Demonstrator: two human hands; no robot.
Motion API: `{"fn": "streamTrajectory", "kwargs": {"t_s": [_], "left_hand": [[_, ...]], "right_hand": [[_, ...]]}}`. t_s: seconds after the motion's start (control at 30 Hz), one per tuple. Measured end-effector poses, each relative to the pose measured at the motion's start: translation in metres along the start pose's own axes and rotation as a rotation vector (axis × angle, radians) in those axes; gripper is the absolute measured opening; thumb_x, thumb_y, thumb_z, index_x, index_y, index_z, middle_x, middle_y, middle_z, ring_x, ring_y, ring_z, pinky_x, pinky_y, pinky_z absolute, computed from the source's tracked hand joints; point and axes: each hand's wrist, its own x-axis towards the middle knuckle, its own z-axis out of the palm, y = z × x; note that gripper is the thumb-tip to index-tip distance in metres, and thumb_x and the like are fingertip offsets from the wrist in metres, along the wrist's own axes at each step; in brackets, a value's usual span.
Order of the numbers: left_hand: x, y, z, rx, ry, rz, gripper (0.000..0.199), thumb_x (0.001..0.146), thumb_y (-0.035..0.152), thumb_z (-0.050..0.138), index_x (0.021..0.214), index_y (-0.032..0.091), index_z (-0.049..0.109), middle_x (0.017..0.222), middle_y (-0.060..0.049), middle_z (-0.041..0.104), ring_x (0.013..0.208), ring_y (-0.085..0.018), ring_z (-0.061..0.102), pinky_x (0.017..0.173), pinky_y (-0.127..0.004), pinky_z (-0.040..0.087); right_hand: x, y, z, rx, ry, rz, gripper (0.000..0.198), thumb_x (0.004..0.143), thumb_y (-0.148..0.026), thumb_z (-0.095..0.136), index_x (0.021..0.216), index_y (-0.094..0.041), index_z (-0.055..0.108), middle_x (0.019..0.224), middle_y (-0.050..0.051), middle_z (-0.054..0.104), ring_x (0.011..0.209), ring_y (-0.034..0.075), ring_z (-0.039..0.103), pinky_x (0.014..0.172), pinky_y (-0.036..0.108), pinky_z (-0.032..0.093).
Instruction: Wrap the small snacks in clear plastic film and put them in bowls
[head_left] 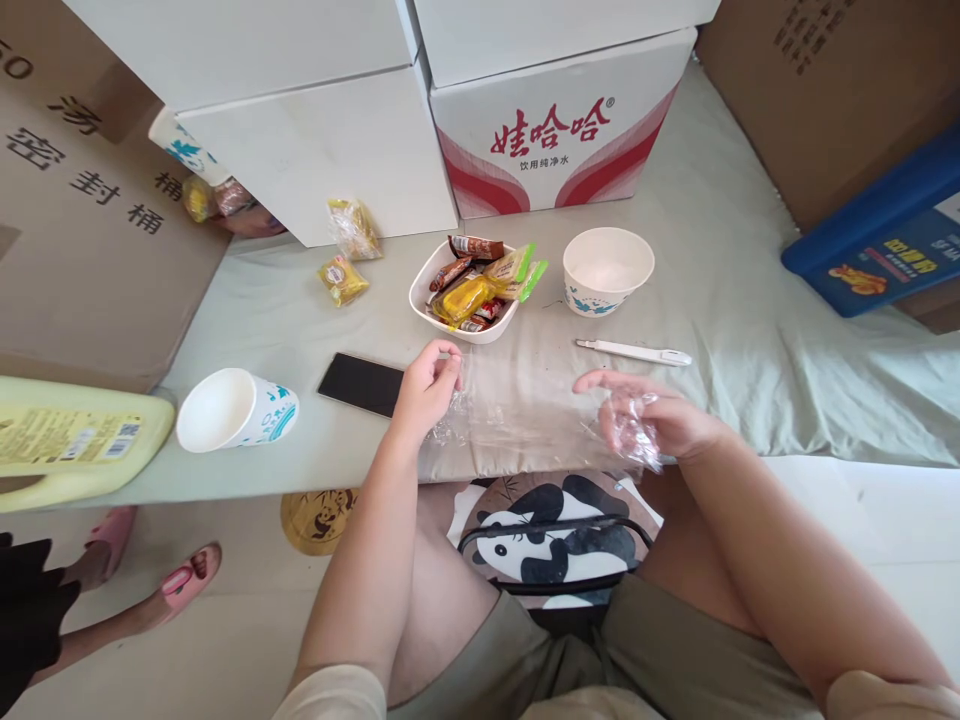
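A sheet of clear plastic film (517,410) stretches between my two hands above the table's front edge. My left hand (433,385) pinches its left end, fingers closed. Crumpled film bunches in my right hand (651,415), whose fingers curl round it while the index finger points out to the left. Just beyond my left hand stands a white bowl (421,295) of wrapped snacks (469,295). To its right is a paper bowl (608,262) with a blue leaf print. A white pen-like tool (634,352) lies behind my right hand.
A black phone (361,384) lies left of my left hand, near a tipped paper bowl (238,412). Two wrapped snacks (343,280) rest farther back. White boxes (562,130) line the rear. A yellow jug (75,440) stands left, a blue container (885,225) right. Another person's foot (180,585) shows below left.
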Motion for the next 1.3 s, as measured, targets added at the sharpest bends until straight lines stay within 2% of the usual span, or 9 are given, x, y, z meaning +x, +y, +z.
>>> {"fn": "streamTrajectory", "kwargs": {"t_s": [0.1, 0.27, 0.33, 0.63, 0.77, 0.93, 1.07, 1.2, 1.3], "left_hand": [[0.002, 0.004, 0.003, -0.121, -0.067, -0.073, 0.017, 0.086, 0.039, 0.058, 0.089, 0.022, 0.053, 0.052, 0.008, 0.049, 0.041, -0.008, 0.036, 0.042, -0.019, 0.026], [0.005, 0.009, 0.011, -0.141, -0.134, -0.049, 0.017, 0.082, 0.037, 0.062, 0.085, 0.021, 0.056, 0.053, 0.007, 0.046, 0.045, -0.008, 0.039, 0.046, -0.020, 0.029], [0.006, 0.010, 0.015, -0.075, -0.166, 0.002, 0.015, 0.082, 0.035, 0.063, 0.085, 0.021, 0.058, 0.054, 0.006, 0.048, 0.048, -0.009, 0.043, 0.049, -0.021, 0.033], [0.003, 0.016, 0.040, 0.442, -0.286, 0.235, 0.017, 0.087, 0.029, 0.055, 0.089, 0.022, 0.070, 0.063, 0.002, 0.060, 0.058, -0.013, 0.051, 0.060, -0.025, 0.037], [0.001, 0.018, 0.047, 0.574, -0.282, 0.325, 0.018, 0.088, 0.025, 0.054, 0.089, 0.025, 0.072, 0.076, -0.002, 0.070, 0.066, -0.017, 0.060, 0.064, -0.027, 0.039], [-0.001, 0.020, 0.047, 0.476, -0.230, 0.440, 0.018, 0.090, 0.025, 0.053, 0.098, 0.024, 0.069, 0.091, -0.003, 0.072, 0.079, -0.017, 0.064, 0.076, -0.029, 0.047], [-0.002, 0.019, 0.039, 0.275, 0.097, 0.559, 0.030, 0.076, 0.037, 0.071, 0.101, 0.022, 0.063, 0.103, -0.007, 0.068, 0.101, -0.024, 0.062, 0.095, -0.037, 0.047], [-0.001, 0.014, 0.034, -0.073, 0.370, 0.286, 0.039, 0.079, 0.058, 0.064, 0.082, 0.019, 0.060, 0.080, -0.005, 0.062, 0.076, -0.019, 0.061, 0.072, -0.032, 0.050], [-0.005, 0.014, 0.042, -0.335, 0.010, -0.160, 0.050, 0.080, 0.067, 0.060, 0.078, 0.017, 0.061, 0.073, -0.006, 0.065, 0.062, -0.016, 0.062, 0.061, -0.029, 0.049]], "right_hand": [[-0.004, 0.000, 0.003, 0.124, -0.137, -0.009, 0.067, 0.065, -0.067, 0.065, 0.113, -0.019, 0.060, 0.053, -0.001, 0.063, 0.030, 0.011, 0.042, 0.034, 0.022, 0.027], [0.009, -0.002, 0.009, 0.313, 0.413, -0.380, 0.047, 0.080, -0.071, 0.050, 0.086, -0.026, 0.056, 0.056, -0.004, 0.041, 0.042, 0.013, 0.035, 0.042, 0.028, 0.032], [0.016, -0.003, 0.009, 0.298, 0.485, -0.451, 0.042, 0.081, -0.069, 0.051, 0.081, -0.027, 0.053, 0.058, -0.004, 0.039, 0.047, 0.015, 0.040, 0.047, 0.030, 0.039], [0.023, 0.013, 0.033, 0.178, 0.128, -0.127, 0.067, 0.069, -0.069, 0.074, 0.116, -0.024, 0.062, 0.109, 0.010, 0.072, 0.086, 0.025, 0.072, 0.069, 0.037, 0.059], [0.020, 0.019, 0.041, 0.008, 0.277, -0.097, 0.051, 0.076, -0.043, 0.078, 0.121, -0.027, 0.060, 0.123, 0.007, 0.066, 0.069, 0.014, 0.069, 0.054, 0.029, 0.057], [0.020, 0.018, 0.041, -0.084, 0.173, -0.015, 0.039, 0.073, -0.030, 0.080, 0.106, -0.021, 0.063, 0.073, -0.003, 0.065, 0.047, 0.007, 0.052, 0.042, 0.021, 0.043], [0.021, 0.016, 0.039, -0.199, 0.112, -0.066, 0.025, 0.075, -0.034, 0.078, 0.074, -0.019, 0.059, 0.050, -0.008, 0.048, 0.044, 0.006, 0.043, 0.042, 0.020, 0.033], [0.025, 0.018, 0.034, 0.008, 0.404, -0.304, 0.031, 0.076, -0.042, 0.078, 0.077, -0.021, 0.054, 0.072, -0.004, 0.063, 0.051, 0.007, 0.053, 0.048, 0.022, 0.041], [0.026, 0.016, 0.032, 0.183, 0.527, -0.364, 0.035, 0.074, -0.047, 0.078, 0.080, -0.024, 0.052, 0.095, -0.001, 0.071, 0.050, 0.007, 0.053, 0.046, 0.024, 0.041]]}}
